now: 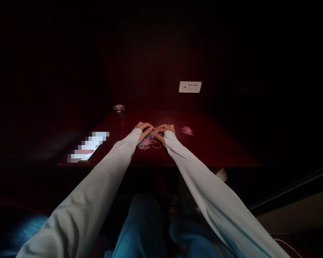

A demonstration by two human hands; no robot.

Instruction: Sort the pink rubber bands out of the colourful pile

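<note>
A loose pile of small elastic hair bands (pixel 147 142), in pink, lilac, green and other colours, lies on the dark red table (pixel 204 147). My left hand (pixel 144 128) is at the pile's far left side, fingers bent and fingertips drawn together over the bands. From the right, my right hand (pixel 165 130) reaches in with curled fingers, its tips close to those of the left. Whatever is pinched between the fingertips is too small to make out. To the right of my right hand sits a separate small heap of pink bands (pixel 187 130).
A clear lidded jar (pixel 119 110) stands at the table's back left. Near the left front edge lies a phone-like device (pixel 90 147) with a bright, pixelated screen. A white socket panel (pixel 190 87) is on the wall behind. My knees are below the table edge.
</note>
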